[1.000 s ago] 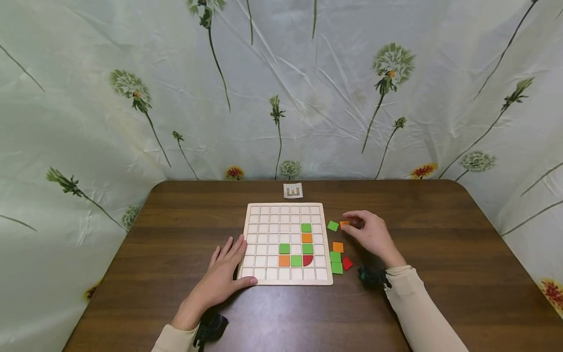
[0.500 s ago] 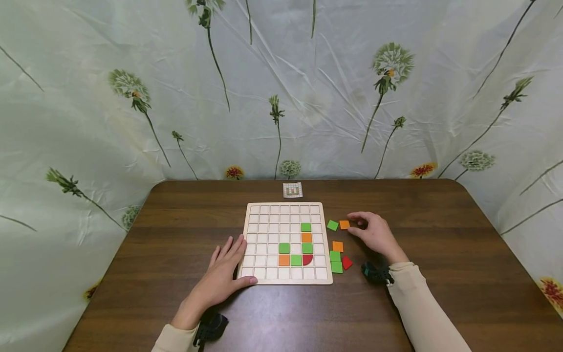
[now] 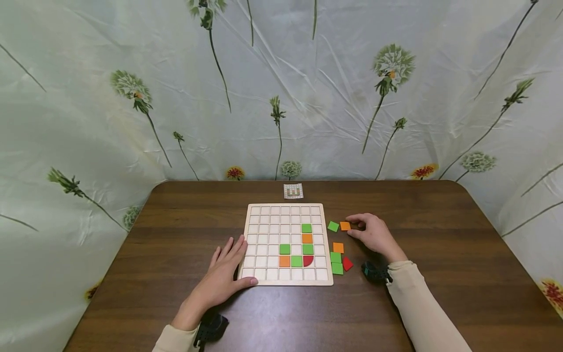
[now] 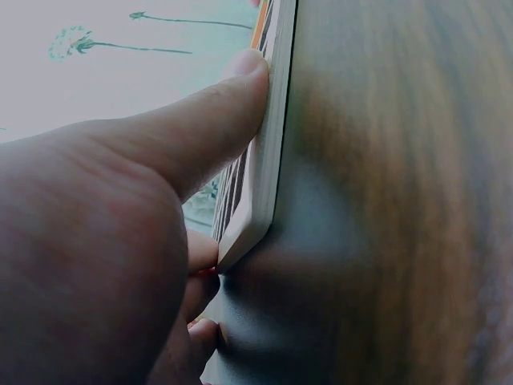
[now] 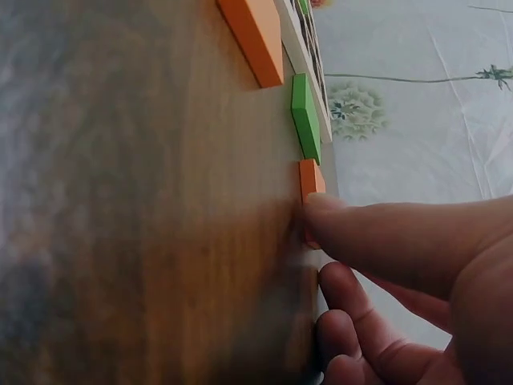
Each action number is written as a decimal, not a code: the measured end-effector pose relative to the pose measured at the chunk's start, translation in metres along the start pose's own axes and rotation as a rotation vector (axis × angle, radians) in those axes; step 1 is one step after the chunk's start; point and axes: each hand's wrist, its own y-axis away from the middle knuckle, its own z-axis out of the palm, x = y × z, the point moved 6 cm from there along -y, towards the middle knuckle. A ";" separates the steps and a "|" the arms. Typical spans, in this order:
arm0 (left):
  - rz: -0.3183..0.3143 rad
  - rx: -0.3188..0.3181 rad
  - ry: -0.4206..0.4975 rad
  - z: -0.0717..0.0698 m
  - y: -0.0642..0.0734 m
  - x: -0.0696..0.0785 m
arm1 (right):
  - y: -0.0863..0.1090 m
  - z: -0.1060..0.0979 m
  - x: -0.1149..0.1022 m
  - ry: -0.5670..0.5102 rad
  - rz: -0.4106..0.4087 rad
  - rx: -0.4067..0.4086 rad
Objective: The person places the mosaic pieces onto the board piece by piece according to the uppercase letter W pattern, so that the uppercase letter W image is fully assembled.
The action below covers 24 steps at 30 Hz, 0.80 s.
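A light wooden grid board [image 3: 264, 282] lies on the table, with green, orange and red pieces in some of its squares. My left hand [image 3: 222, 276] rests at its left side, fingers spread along the edge and the thumb on the near left corner. In the left wrist view that thumb [image 4: 232, 96] lies over the board's rim. Right of the board, my right hand [image 3: 374, 237] has thumb and index finger at the right end of a square orange tile [image 3: 345, 226] lying on the table. In the right wrist view the thumb covers part of this tile [image 5: 311, 178]; the index fingertip is mostly hidden.
A green tile [image 3: 333, 226] lies between the orange tile and the board. Nearer me are another orange tile [image 3: 338, 248], two green tiles [image 3: 336, 263] and a red piece [image 3: 348, 264]. A small printed grid card [image 3: 293, 191] sits beyond the board, before a floral curtain [image 3: 325, 98].
My right hand has drawn back slightly to the right from over the orange tile, then come in again to its right end. The tile, the board and my left hand stay put.
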 end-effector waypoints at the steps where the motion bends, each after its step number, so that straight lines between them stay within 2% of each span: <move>1: 0.000 -0.001 -0.001 0.000 0.000 0.000 | -0.001 0.000 0.000 0.009 -0.005 -0.002; 11: 0.002 0.007 0.000 -0.001 0.000 -0.001 | -0.003 0.001 -0.004 0.070 -0.019 -0.010; 24: -0.007 -0.017 0.005 0.000 0.000 0.000 | 0.000 -0.003 -0.003 0.051 -0.020 -0.001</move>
